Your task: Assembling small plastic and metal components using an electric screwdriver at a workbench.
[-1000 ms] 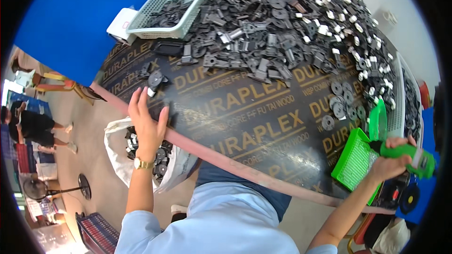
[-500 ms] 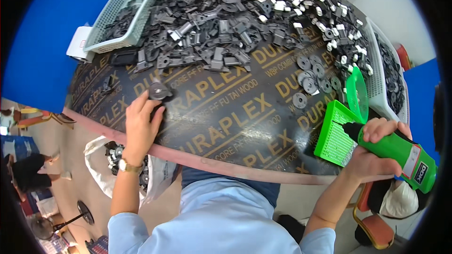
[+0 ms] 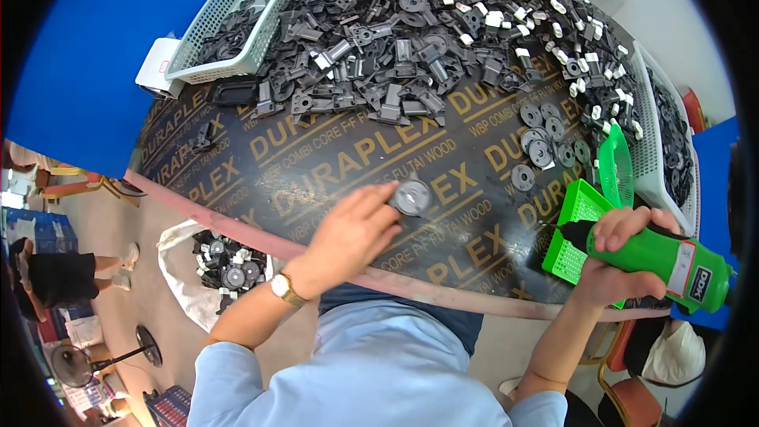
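Over the front middle of the table, my left hand (image 3: 357, 225) pinches the left edge of a round dark grey plastic part (image 3: 411, 198). The part's disc face is turned up, and its underside is hidden. At the right, my right hand (image 3: 621, 257) is wrapped round a green electric screwdriver (image 3: 660, 259) with a black nose. Its thin bit points left, over a green perforated basket (image 3: 571, 258). Several loose grey discs (image 3: 538, 146) lie on the table beyond that basket.
A large heap of dark plastic parts (image 3: 371, 51), mixed with small white pieces, covers the far side. Pale baskets of parts stand at the left (image 3: 178, 75) and right (image 3: 650, 142). Below the pink table edge (image 3: 411, 289) sits a white sack (image 3: 178, 269) of parts.
My left hand has moved right along the front of the table, bringing the round part with it. My right hand still grips the screwdriver in nearly the same place.
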A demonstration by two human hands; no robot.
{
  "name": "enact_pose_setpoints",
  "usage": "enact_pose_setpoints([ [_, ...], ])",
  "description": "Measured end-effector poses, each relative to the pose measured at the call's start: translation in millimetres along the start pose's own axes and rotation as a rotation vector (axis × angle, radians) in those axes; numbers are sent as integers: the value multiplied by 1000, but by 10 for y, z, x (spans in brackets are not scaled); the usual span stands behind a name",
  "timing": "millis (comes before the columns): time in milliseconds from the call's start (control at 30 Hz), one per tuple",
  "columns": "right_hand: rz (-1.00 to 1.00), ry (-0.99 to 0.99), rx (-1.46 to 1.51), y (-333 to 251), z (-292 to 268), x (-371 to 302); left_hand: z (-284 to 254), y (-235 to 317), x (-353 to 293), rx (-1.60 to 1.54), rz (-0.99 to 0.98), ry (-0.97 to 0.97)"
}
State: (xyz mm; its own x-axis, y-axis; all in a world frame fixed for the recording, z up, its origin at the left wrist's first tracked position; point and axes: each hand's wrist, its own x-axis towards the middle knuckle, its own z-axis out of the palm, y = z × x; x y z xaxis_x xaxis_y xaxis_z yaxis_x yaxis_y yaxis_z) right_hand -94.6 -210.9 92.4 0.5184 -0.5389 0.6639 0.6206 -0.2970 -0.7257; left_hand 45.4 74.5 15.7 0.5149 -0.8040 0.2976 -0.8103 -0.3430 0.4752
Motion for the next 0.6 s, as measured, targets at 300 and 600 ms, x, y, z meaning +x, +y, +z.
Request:
enact_pose_setpoints([
  [300,49,-45,120,13,204,-31,223,393,85,-280,-68,12],
  [600,85,-32,126,18,291,-108,347,505,379,-175,52,105],
])
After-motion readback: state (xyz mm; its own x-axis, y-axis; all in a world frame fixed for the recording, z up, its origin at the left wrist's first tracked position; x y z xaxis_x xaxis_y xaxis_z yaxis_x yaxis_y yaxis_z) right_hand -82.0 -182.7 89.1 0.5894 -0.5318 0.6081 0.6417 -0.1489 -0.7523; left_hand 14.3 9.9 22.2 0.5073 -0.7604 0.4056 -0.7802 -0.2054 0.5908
